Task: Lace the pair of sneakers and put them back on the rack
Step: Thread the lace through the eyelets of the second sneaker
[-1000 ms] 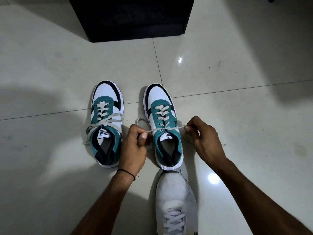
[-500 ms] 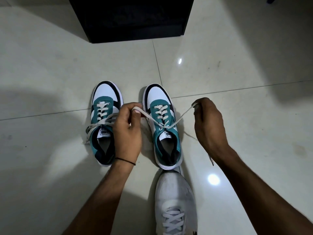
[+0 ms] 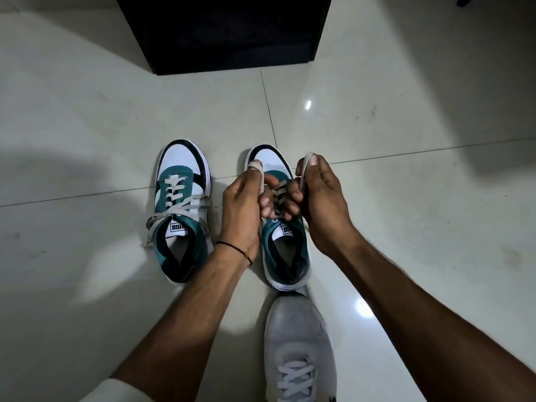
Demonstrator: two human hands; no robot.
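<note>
Hands (image 3: 285, 204) on toe-forward sneaker (image 3: 285, 242) laces

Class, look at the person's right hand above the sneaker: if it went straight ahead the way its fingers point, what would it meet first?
The right hand points leftward, so it would likely meet the left hand first, just across the lace; depth is unclear.

left sneaker tongue label (image 3: 176, 227): "PUMA", upside down | right sneaker tongue label (image 3: 287, 229): partly hidden, unreadable
</note>
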